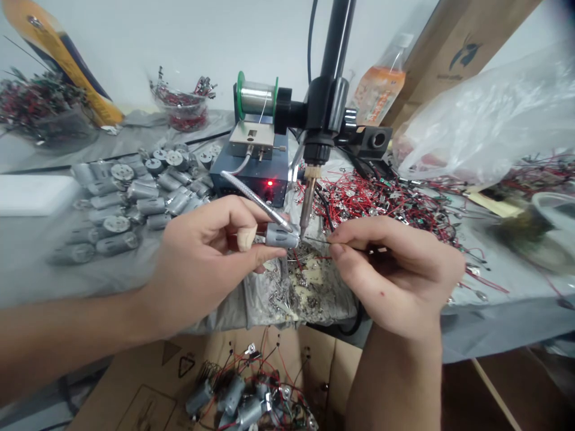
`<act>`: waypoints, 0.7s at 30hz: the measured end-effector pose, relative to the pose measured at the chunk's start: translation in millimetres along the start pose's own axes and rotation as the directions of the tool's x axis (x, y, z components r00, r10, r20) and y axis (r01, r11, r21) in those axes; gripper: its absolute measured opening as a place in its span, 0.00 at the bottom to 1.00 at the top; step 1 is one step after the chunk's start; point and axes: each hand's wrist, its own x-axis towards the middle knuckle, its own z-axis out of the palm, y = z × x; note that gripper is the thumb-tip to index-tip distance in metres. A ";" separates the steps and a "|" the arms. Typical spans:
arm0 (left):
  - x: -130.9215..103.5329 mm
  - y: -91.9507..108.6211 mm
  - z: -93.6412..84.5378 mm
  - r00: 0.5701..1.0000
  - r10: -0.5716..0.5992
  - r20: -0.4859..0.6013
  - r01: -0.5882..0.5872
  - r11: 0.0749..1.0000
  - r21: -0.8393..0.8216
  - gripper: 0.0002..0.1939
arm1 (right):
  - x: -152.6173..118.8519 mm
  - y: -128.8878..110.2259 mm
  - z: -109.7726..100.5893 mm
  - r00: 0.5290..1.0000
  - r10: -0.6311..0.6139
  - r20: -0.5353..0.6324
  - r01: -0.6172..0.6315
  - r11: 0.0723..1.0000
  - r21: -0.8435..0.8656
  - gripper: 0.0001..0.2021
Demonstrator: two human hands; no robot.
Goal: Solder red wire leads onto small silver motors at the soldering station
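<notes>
Holding a silver motor (282, 235) at the soldering iron (308, 200) seems the current step: left hand (197, 257) grasps it, right hand (399, 269) pinches a thin wire (317, 240) near its right end; the next move calls for fine alignment.

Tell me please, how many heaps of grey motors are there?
2: one heap on the table, left of the blue box; another heap in the cardboard box below. The left hand holds a single motor. Others may be hidden.

Apparently a workshop, soldering iron (308, 206), solder spool (257, 99), heaped motors (148, 197)
</notes>
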 end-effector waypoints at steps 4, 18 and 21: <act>-0.4 1.2 -0.4 1.000 0.002 0.004 -0.002 1.000 -0.003 0.25 | -0.5 1.9 -0.3 1.000 -0.023 -0.004 0.023 0.999 0.023 0.13; -1.2 -2.9 -2.9 1.000 0.002 0.010 -0.002 0.998 0.060 0.25 | 8.2 -4.9 3.0 0.999 -0.034 -0.020 0.033 0.999 -0.013 0.10; -1.7 -3.1 -3.2 1.000 -0.016 0.016 0.015 0.998 0.057 0.24 | 7.8 -4.3 3.5 0.999 -0.029 -0.020 0.028 0.999 -0.025 0.09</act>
